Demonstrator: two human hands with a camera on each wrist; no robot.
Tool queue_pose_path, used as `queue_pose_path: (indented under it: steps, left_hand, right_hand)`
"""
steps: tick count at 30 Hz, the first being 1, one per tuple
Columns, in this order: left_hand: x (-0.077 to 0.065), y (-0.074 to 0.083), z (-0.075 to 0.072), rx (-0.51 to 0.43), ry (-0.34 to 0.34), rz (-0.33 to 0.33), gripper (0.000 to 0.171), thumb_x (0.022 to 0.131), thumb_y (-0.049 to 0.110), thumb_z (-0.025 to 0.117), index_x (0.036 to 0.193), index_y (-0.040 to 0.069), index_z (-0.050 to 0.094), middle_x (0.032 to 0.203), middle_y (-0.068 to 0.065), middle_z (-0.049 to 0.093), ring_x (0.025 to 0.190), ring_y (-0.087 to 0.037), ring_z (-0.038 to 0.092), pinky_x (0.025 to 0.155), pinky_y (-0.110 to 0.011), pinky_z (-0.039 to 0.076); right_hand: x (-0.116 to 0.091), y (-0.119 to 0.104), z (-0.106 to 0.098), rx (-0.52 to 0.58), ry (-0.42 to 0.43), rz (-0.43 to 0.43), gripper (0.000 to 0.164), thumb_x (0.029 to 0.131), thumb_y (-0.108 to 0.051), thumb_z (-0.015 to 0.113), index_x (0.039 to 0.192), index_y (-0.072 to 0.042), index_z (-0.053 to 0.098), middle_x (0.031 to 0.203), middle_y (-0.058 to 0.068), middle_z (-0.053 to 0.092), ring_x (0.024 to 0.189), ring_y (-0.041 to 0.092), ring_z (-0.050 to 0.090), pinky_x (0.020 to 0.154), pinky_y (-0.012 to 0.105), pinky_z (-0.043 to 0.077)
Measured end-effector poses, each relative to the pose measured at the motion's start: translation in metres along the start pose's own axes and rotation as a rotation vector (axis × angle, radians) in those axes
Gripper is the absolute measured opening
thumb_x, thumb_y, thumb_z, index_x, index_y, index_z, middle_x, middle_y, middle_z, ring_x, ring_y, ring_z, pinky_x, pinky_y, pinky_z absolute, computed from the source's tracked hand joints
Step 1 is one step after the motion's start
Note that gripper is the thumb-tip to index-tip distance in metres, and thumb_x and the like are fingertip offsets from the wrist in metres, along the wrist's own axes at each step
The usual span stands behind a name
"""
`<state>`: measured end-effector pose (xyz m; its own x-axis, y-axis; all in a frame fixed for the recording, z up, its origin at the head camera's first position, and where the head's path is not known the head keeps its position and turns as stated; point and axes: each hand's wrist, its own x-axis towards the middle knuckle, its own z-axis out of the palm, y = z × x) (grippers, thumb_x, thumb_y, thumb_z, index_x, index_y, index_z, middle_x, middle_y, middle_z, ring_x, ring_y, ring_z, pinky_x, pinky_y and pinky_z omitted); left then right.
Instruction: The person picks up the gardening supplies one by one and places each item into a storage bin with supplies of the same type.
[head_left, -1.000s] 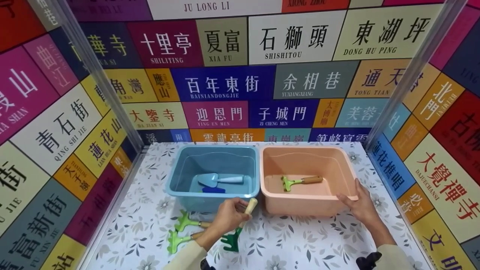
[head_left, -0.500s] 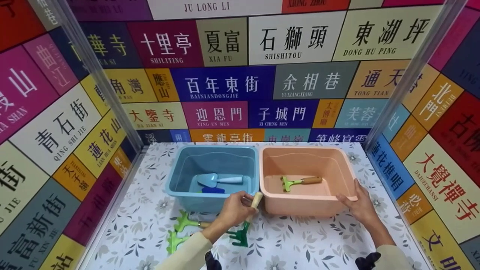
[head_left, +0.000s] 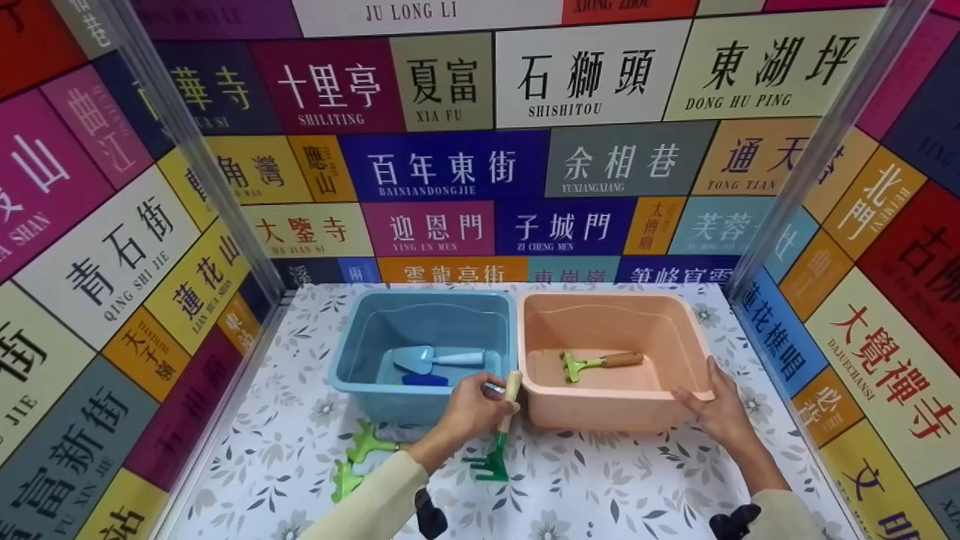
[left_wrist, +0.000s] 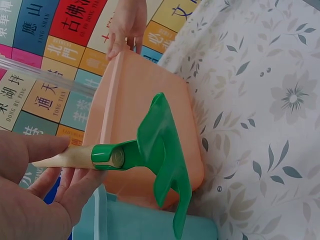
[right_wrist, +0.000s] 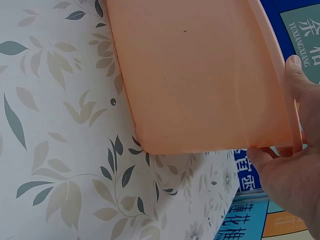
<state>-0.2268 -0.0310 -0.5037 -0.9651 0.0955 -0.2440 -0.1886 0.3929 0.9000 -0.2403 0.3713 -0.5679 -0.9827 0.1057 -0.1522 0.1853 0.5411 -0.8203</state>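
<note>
My left hand (head_left: 474, 409) pinches the pale wooden handle of a small dark green hand rake (left_wrist: 165, 150), thumb on one side and fingers on the other. The rake's tines hang downward, in front of the gap between the two bins. At the right, my right hand (head_left: 720, 412) grips the front right corner of the peach plastic bin (head_left: 600, 412), thumb over the rim (right_wrist: 280, 65). Inside that bin lies a light green hand rake (head_left: 577, 366) with a brown handle. The blue bin (head_left: 397, 405) beside it holds a light blue trowel (head_left: 416, 360) and a dark blue piece (head_left: 425, 380).
Two more light green rakes (head_left: 367, 441) lie on the floral tabletop (head_left: 585, 487) in front of the blue bin, their handles hidden behind the left forearm. Walls of coloured Chinese signs (head_left: 442, 165) enclose the table at the back and sides.
My left hand has moved right and slightly up with the dark green rake, bringing it close to the peach bin's left front corner. The right hand has stayed on the bin.
</note>
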Motion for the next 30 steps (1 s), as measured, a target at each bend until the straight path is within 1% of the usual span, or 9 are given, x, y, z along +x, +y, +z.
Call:
queue_pose_path:
  steps: [4, 6, 12, 17, 21, 27, 30]
  left_hand:
    - [0.001, 0.004, 0.003, -0.011, 0.003, 0.023, 0.03, 0.082, 0.008, 0.077, 0.11, 0.007, 0.066, 0.095, -0.01, 0.068, 0.08, -0.019, 0.068, 0.071, -0.034, 0.061]
    - [0.002, 0.006, 0.005, -0.009, 0.003, 0.054, 0.03, 0.082, 0.008, 0.077, 0.11, 0.006, 0.066, 0.094, -0.011, 0.068, 0.079, -0.02, 0.068, 0.069, -0.034, 0.06]
    - [0.005, 0.012, 0.013, -0.004, 0.006, 0.118, 0.028, 0.081, 0.005, 0.077, 0.107, 0.005, 0.067, 0.09, -0.012, 0.069, 0.074, -0.017, 0.067, 0.064, -0.031, 0.059]
    - [0.011, 0.016, 0.02, 0.002, 0.028, 0.145, 0.026, 0.079, 0.001, 0.076, 0.103, 0.003, 0.068, 0.087, -0.011, 0.069, 0.071, -0.015, 0.063, 0.063, -0.029, 0.058]
    - [0.014, 0.021, 0.022, -0.024, 0.046, 0.117, 0.027, 0.08, 0.003, 0.077, 0.105, 0.003, 0.067, 0.088, -0.01, 0.069, 0.072, -0.014, 0.064, 0.063, -0.027, 0.058]
    - [0.019, 0.026, 0.025, -0.076, 0.073, 0.014, 0.03, 0.084, 0.008, 0.076, 0.111, 0.005, 0.065, 0.094, -0.01, 0.068, 0.08, -0.016, 0.068, 0.069, -0.03, 0.061]
    - [0.023, 0.027, 0.026, -0.129, 0.09, -0.031, 0.03, 0.085, 0.009, 0.075, 0.113, 0.005, 0.064, 0.096, -0.011, 0.07, 0.082, -0.018, 0.07, 0.072, -0.032, 0.062]
  right_hand:
    - [-0.001, 0.0, 0.0, -0.015, 0.004, -0.001, 0.104, 0.097, -0.037, 0.065, 0.157, -0.013, -0.015, 0.163, 0.032, -0.01, 0.149, 0.054, 0.012, 0.122, 0.059, 0.022]
    - [-0.001, -0.001, 0.0, -0.018, 0.003, 0.003, 0.104, 0.097, -0.037, 0.065, 0.157, -0.014, -0.015, 0.163, 0.032, -0.011, 0.149, 0.054, 0.012, 0.123, 0.059, 0.022]
    - [-0.001, 0.0, 0.0, -0.013, 0.005, 0.001, 0.103, 0.097, -0.037, 0.065, 0.157, -0.014, -0.016, 0.164, 0.031, -0.011, 0.149, 0.054, 0.014, 0.12, 0.057, 0.028]
    - [-0.001, 0.0, 0.002, 0.004, 0.006, 0.003, 0.103, 0.098, -0.036, 0.065, 0.157, -0.015, -0.016, 0.164, 0.03, -0.013, 0.149, 0.054, 0.014, 0.119, 0.057, 0.03]
    - [-0.001, -0.001, 0.002, 0.018, 0.005, 0.008, 0.102, 0.098, -0.035, 0.065, 0.157, -0.015, -0.016, 0.164, 0.03, -0.013, 0.149, 0.054, 0.014, 0.12, 0.057, 0.028]
    - [-0.001, -0.001, 0.001, 0.003, -0.004, 0.016, 0.103, 0.098, -0.038, 0.064, 0.157, -0.017, -0.017, 0.164, 0.03, -0.014, 0.148, 0.054, 0.015, 0.12, 0.058, 0.028]
    - [-0.001, -0.001, 0.001, -0.003, -0.012, 0.023, 0.104, 0.097, -0.041, 0.064, 0.156, -0.019, -0.019, 0.164, 0.029, -0.016, 0.148, 0.055, 0.015, 0.12, 0.059, 0.028]
